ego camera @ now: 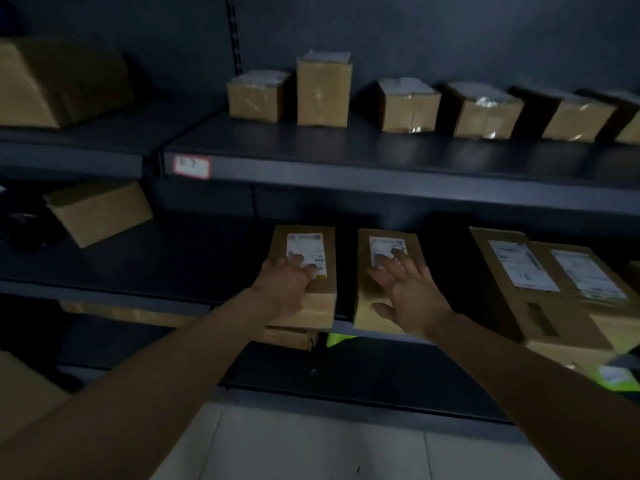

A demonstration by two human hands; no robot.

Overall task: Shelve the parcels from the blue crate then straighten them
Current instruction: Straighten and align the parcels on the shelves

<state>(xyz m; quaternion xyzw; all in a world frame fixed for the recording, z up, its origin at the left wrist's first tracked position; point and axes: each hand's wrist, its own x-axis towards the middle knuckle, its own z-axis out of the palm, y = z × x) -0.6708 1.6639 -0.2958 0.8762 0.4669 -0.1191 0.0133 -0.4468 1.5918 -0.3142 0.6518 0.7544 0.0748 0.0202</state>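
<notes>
Two flat brown parcels lie side by side on the middle shelf (190,258), each with a white label on top and its near end over the shelf's front edge. A dark gap keeps them apart. The left hand (287,285) rests on the left parcel (329,251); its fingers lie flat over the lower part of the label, released rather than clenched, with the palm over the near left corner. The right hand (412,292) is spread wide over the right parcel (363,271), fingers straight and splayed, fingertips at the label; whether the palm touches the cardboard cannot be told. Both forearms reach in from below.

Just right of the right hand, two larger labelled parcels (512,282) lie at an angle, one overlapping the other and jutting past the shelf edge. At the far left of the same shelf a tilted box (98,213) leans askew. On the upper shelf (346,150) stands a row of small boxes (408,109), the second from the left being taller; a red-bordered tag (191,167) sits on that shelf's front lip.
</notes>
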